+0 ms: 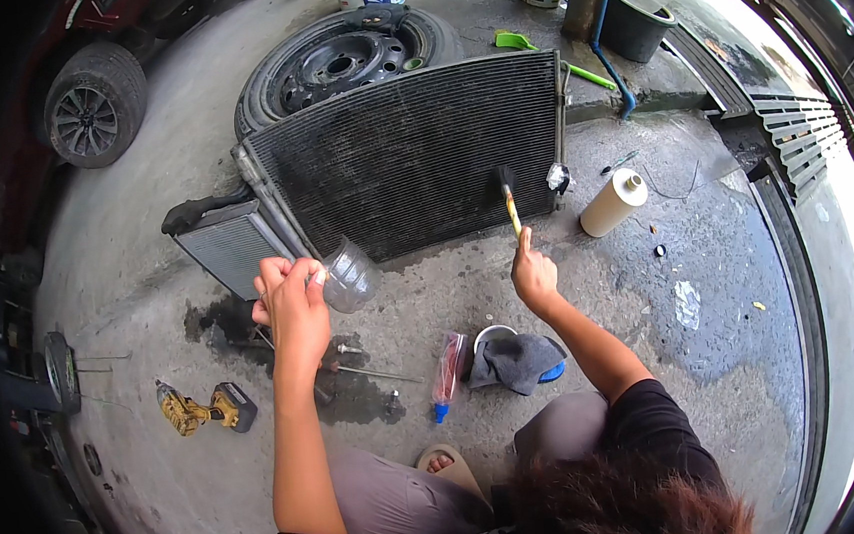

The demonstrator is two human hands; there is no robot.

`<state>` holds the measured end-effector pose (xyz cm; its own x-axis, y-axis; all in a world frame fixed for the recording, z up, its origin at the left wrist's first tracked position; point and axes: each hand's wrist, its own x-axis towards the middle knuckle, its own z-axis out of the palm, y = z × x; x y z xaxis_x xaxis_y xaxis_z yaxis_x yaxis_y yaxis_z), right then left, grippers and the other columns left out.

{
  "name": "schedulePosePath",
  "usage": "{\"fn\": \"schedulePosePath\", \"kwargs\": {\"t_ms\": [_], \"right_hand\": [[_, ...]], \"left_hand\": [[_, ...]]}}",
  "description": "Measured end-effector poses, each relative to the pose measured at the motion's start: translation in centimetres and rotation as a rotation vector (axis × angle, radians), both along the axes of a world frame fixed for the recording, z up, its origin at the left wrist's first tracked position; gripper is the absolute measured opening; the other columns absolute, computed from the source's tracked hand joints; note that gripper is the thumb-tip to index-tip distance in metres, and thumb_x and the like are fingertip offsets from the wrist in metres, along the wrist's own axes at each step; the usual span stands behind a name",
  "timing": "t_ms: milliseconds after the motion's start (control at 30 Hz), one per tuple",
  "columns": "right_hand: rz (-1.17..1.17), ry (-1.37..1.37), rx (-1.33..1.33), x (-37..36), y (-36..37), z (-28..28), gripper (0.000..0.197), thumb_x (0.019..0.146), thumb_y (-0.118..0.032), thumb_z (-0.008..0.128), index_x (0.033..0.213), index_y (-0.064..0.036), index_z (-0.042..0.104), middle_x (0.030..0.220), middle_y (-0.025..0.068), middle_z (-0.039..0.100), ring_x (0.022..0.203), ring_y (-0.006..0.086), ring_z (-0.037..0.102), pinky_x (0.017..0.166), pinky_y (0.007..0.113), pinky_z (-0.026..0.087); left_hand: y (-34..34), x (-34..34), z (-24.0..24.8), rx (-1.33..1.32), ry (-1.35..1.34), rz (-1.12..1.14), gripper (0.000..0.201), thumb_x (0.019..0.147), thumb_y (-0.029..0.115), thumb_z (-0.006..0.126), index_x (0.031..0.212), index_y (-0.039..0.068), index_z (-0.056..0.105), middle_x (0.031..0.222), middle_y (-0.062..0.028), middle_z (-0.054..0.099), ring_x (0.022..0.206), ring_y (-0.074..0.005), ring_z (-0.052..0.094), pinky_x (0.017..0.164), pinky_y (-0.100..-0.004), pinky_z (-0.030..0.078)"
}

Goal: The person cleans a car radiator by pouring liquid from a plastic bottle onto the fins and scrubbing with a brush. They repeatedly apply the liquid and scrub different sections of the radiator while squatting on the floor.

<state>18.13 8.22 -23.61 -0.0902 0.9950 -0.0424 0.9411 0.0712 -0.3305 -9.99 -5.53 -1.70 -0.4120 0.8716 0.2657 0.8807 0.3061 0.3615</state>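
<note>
A wide black car radiator [388,160] stands on edge in front of me, leaning back against a tyre on a steel wheel [276,68]. My right hand [534,274] is closed round the yellowish handle of a paintbrush [513,210], whose dark bristles touch the lower right of the radiator's fins. In my left hand [294,296] is a clear ribbed plastic container [352,277], tilted near the radiator's lower left; what it holds cannot be made out. Beside that hand a smaller silver radiator core [220,248] leans at the left end.
A cream bottle [611,204] stands right of the radiator. Near my feet lie a clear bottle with a blue cap [447,371] and a grey cloth [517,362] over a tub. A yellow cordless drill [203,410] and a screwdriver [380,373] lie left. A drain grate [798,142] edges the right.
</note>
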Motion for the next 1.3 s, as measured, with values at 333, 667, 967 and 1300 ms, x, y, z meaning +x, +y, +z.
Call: {"fn": "schedulePosePath", "kwargs": {"t_ms": [333, 667, 967, 1300], "right_hand": [[-0.038, 0.172, 0.301, -1.4, 6.3, 16.5, 0.02, 0.093, -0.019, 0.044, 0.096, -0.0004, 0.051, 0.079, 0.0247, 0.064, 0.075, 0.0458, 0.063, 0.067, 0.054, 0.051], [0.087, -0.025, -0.052, 1.9, -0.9, -1.1, 0.03, 0.091, -0.019, 0.043, 0.115, -0.0026, 0.048, 0.075, 0.0244, 0.065, 0.071, 0.0444, 0.064, 0.064, 0.055, 0.05], [0.223, 0.297, -0.273, 2.4, 3.9, 6.0, 0.031, 0.087, -0.028, 0.056, 0.104, -0.0047, 0.067, 0.093, 0.0222, 0.066, 0.092, 0.0378, 0.063, 0.081, 0.044, 0.049], [0.224, 0.328, -0.238, -0.4, 8.9, 14.9, 0.032, 0.081, -0.031, 0.057, 0.098, -0.0077, 0.071, 0.092, 0.0189, 0.068, 0.091, 0.0329, 0.065, 0.084, 0.039, 0.05]], "left_hand": [[-1.4, -0.9, 0.7, -0.02, -0.035, 0.03, 0.006, 0.085, 0.011, 0.06, 0.09, 0.014, 0.062, 0.099, -0.0047, 0.042, 0.098, -0.0238, 0.042, 0.083, -0.0424, 0.028], [0.0, 0.9, 0.3, -0.019, -0.062, -0.081, 0.009, 0.083, 0.007, 0.06, 0.085, 0.015, 0.06, 0.101, -0.0049, 0.042, 0.1, -0.0237, 0.042, 0.084, -0.0424, 0.027], [3.7, 2.3, -2.8, -0.13, 0.043, -0.332, 0.013, 0.079, 0.002, 0.058, 0.079, 0.013, 0.063, 0.1, -0.0065, 0.041, 0.103, -0.0255, 0.038, 0.089, -0.0462, 0.024], [23.4, 5.9, 1.6, -0.92, 0.435, -0.616, 0.032, 0.083, 0.018, 0.057, 0.113, 0.028, 0.066, 0.143, -0.0137, 0.031, 0.14, -0.0396, 0.014, 0.107, -0.0669, 0.009]]}}
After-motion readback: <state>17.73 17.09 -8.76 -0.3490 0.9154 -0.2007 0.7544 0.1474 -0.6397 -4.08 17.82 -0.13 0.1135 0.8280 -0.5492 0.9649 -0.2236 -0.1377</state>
